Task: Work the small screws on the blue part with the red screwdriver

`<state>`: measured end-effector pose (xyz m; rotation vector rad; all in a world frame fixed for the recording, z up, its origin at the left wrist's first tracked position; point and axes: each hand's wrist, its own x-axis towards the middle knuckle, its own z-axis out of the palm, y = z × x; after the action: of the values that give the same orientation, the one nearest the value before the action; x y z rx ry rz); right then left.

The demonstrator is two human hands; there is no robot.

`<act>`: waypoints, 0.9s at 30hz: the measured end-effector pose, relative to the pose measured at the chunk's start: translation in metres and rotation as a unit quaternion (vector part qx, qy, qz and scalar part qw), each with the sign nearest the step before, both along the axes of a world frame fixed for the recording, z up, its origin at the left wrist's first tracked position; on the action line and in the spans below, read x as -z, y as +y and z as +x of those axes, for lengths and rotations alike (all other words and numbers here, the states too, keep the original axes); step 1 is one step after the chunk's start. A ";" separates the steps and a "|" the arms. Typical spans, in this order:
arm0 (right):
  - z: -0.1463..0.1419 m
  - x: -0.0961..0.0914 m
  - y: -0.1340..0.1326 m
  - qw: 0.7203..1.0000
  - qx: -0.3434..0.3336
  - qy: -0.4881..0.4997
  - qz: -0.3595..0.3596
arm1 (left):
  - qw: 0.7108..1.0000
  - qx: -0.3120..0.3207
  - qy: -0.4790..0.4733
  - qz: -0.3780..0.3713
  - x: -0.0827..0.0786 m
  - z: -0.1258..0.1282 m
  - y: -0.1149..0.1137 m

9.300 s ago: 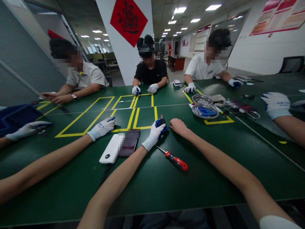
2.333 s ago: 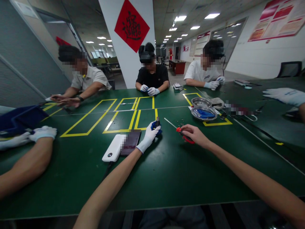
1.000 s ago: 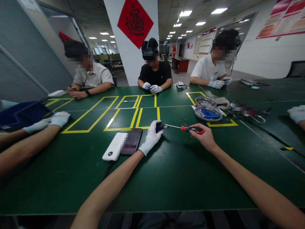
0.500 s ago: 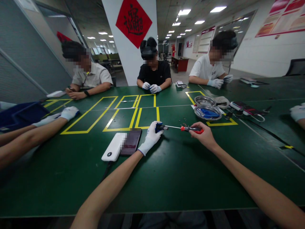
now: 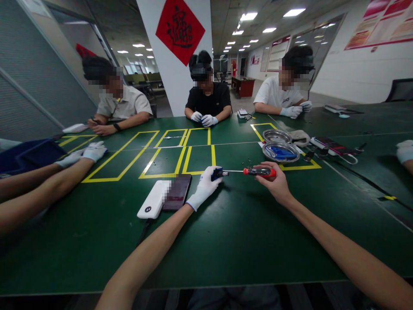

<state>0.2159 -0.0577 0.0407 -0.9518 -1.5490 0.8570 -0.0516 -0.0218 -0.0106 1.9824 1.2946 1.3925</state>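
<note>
In my gloved left hand point(image 5: 206, 186) is a small black cylindrical part point(image 5: 220, 173), its far end covered by my fingers, so its exact kind is hidden. My bare right hand point(image 5: 274, 181) is closed around the red and black handle of a screwdriver point(image 5: 259, 172). The metal shaft runs level to the left, and its tip meets the end of the black part. Several tiny screws point(image 5: 248, 164) lie on the green table point(image 5: 226, 241) just beyond the handle.
A white power bank point(image 5: 154, 199) and a dark phone point(image 5: 177, 192) lie left of my left hand. Metal dishes point(image 5: 280, 153), one holding blue pieces, stand at right. Yellow tape marks the table. Co-workers sit opposite; another's gloved hands point(image 5: 93, 151) rest near a blue bin point(image 5: 32, 156).
My right hand has turned the screwdriver handle slightly and brought it more level. My left hand stays nearly in place. The co-worker's gloved hands at left have drawn closer together.
</note>
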 end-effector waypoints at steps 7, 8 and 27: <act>-0.002 0.011 0.003 0.998 0.069 0.004 -0.012 | 1.000 0.004 0.023 0.004 0.000 0.001 0.000; -0.002 0.012 0.003 0.997 0.076 0.007 -0.012 | 1.000 0.006 0.024 0.003 -0.001 0.001 -0.001; -0.004 0.001 -0.007 0.995 0.091 0.033 0.028 | 1.000 0.000 0.021 -0.003 -0.010 0.005 -0.011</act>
<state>0.2116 -0.0643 0.0400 -0.9979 -1.3995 0.7048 -0.0467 -0.0325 -0.0001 2.0183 1.3138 1.3531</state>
